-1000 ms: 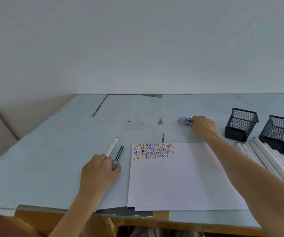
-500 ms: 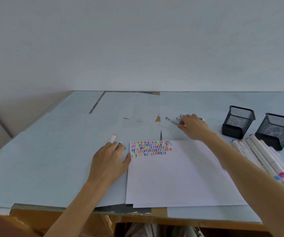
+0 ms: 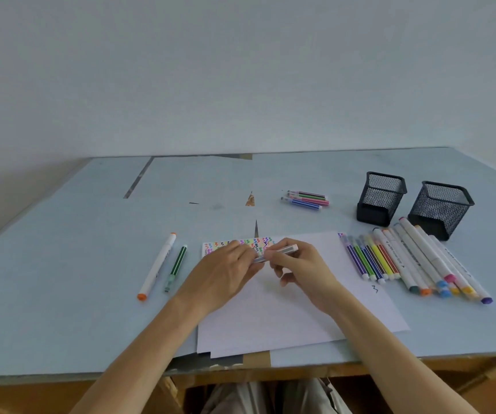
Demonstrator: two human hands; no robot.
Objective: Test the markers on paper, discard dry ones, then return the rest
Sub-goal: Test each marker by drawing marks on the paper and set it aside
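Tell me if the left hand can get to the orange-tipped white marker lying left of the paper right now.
Probably not at once: the left hand is gripping one end of the marker that the right hand also holds. Nothing lies across the way to the orange-tipped white marker, so once it lets go, likely yes.

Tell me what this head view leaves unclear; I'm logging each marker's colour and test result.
- Colour of the marker held in both hands: the left hand and right hand cover most of it; the rest is blurred.
- Middle of the squiggle rows on the paper: hidden behind the hands.
- Insides of the two mesh cups: too dark to see.
- Print on the thick white markers: too small to read.
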